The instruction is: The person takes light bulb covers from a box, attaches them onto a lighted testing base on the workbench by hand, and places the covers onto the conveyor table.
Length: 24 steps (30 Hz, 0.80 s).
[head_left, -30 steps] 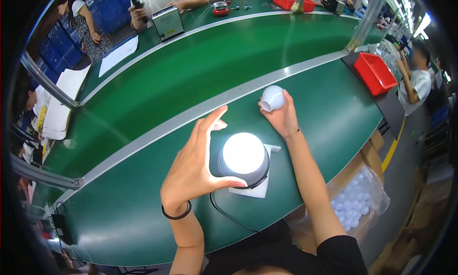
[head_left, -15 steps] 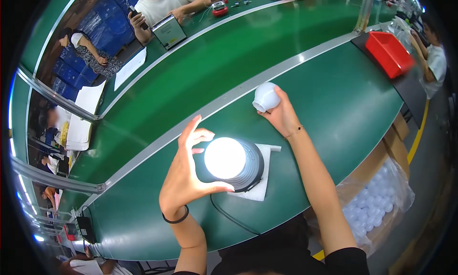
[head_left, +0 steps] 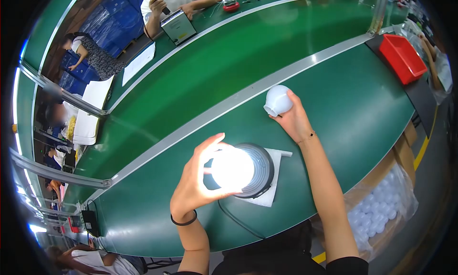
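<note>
My left hand (head_left: pixel 192 186) curves around a brightly glowing white globe (head_left: pixel 233 168), thumb below and fingers above, seemingly touching its sides. Glare hides some of the contact. The globe sits over a grey ribbed round fixture (head_left: pixel 263 166), which rests on a white foam pad (head_left: pixel 273 191). A dark cable (head_left: pixel 237 221) runs from it toward the table's near edge. Farther off to the right, my right hand (head_left: pixel 296 122) grips an unlit white bulb cover (head_left: pixel 278 100) by its side. The cover's open neck points down and to the left.
A clear bag of white bulb covers (head_left: pixel 377 208) sits in a cardboard box at lower right. A red bin (head_left: pixel 403 59) stands at the bench's right end. A metal rail (head_left: pixel 229 100) crosses the green bench. Across it, a person holds a dark handheld device beside a metal box (head_left: pixel 179 27).
My left fingers have closed in around the glowing globe. My right hand keeps hold of the bulb cover. The whole view has shifted slightly, so things appear farther right.
</note>
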Tool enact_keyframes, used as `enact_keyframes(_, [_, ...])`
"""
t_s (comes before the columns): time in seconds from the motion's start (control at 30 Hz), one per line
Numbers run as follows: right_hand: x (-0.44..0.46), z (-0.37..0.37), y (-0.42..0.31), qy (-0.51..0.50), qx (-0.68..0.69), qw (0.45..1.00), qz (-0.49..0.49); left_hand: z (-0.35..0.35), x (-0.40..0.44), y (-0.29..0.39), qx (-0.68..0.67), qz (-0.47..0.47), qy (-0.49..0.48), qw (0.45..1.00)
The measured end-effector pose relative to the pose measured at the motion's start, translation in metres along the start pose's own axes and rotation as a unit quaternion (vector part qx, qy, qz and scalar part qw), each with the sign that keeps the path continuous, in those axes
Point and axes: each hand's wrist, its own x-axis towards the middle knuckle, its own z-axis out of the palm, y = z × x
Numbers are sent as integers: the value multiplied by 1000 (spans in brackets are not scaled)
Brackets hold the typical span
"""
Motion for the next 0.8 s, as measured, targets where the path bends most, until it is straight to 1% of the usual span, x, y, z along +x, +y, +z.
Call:
enact_keyframes(0.13, [3, 1, -1, 17, 10, 1000, 8, 2, 1, -1, -12, 22, -14, 1000])
enact_keyframes(0.27, [6, 2, -1, 9, 7, 1000, 11, 2, 1, 1, 3, 38, -13, 999])
enact_keyframes(0.47, [8, 1, 0, 21, 11, 1000, 15, 2, -1, -5, -61, 63, -17, 996])
enact_keyframes(0.57, [7, 4, 0, 33, 14, 999, 18, 2, 1, -3, -37, 57, -18, 998])
enact_keyframes(0.67, [8, 4, 0, 38, 18, 999, 19, -1, 6, -3, -55, -1, -35, 998])
enact_keyframes(0.77, [9, 4, -1, 47, 21, 998, 24, 0, 8, -8, -90, -58, -23, 994])
enact_keyframes(0.8, [9, 4, 0, 53, 23, 998, 25, 0, 9, -10, -98, -60, -23, 993])
